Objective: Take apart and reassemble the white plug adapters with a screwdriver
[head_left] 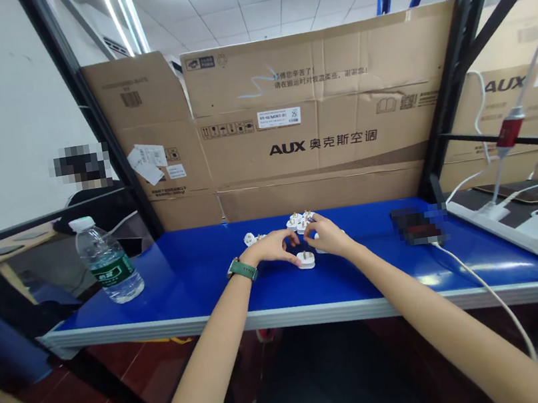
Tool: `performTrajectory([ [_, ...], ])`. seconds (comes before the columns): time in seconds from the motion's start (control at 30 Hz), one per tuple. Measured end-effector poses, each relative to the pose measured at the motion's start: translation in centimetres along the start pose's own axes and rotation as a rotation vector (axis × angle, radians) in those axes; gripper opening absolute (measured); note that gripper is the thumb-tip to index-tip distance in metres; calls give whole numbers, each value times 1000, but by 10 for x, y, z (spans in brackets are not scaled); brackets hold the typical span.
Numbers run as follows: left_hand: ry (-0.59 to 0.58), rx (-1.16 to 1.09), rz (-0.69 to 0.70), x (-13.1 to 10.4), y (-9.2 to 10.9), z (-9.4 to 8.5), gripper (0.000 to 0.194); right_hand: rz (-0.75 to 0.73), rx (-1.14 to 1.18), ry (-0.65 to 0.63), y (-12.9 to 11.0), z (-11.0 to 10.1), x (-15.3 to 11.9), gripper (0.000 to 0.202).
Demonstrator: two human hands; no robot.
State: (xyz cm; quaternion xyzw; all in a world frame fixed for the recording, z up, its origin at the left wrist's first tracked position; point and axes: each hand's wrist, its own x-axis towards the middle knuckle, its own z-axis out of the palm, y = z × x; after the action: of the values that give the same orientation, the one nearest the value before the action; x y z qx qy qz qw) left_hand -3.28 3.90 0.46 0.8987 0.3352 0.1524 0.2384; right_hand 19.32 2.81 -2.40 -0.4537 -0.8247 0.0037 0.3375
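Several white plugs with metal pins lie on the blue tabletop (199, 272). My left hand (276, 247), a green-banded watch (243, 269) on its wrist, has its thumb against a white plug (307, 260) that lies pins up; its fingers are curved and apart from the thumb. Facing it, my right hand (327, 236) is curled beside a cluster of plugs (296, 222), its fingertips near the cluster's right edge. Whether it pinches anything is too small to tell. Another plug (250, 239) sits behind my left wrist, and one is partly covered by my right hand.
A water bottle (109, 262) stands at the table's left end. A dark blurred device (418, 226) with a white cable lies at the right, near a white power strip (493, 212) and more cables. Cardboard (321, 180) closes the back. A person (92, 201) is at the far left.
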Motion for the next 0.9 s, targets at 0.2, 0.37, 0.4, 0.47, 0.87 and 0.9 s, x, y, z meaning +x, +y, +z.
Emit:
performTrajectory([
  [0.2, 175, 203, -6, 1, -6, -2, 37, 108, -152, -94, -3, -10, -2, 13],
  [0.37, 258, 427, 57, 4, -9, 0, 19, 111, -296, -260, -8, -20, -9, 20],
  [0.4, 253, 458, 62, 4, -9, 1, 19, 106, -311, -273, -9, -21, -10, 20],
  [0.47, 243, 496, 60, 4, -8, 2, 20, 98, -335, -269, -11, -22, -12, 22],
  [0.87, 221, 467, 63, 4, -3, 6, 20, 66, -328, -283, -13, -20, -14, 12],
  [0.9, 216, 463, 68, 4, -3, 6, 20, 59, -321, -280, -12, -19, -13, 11],
])
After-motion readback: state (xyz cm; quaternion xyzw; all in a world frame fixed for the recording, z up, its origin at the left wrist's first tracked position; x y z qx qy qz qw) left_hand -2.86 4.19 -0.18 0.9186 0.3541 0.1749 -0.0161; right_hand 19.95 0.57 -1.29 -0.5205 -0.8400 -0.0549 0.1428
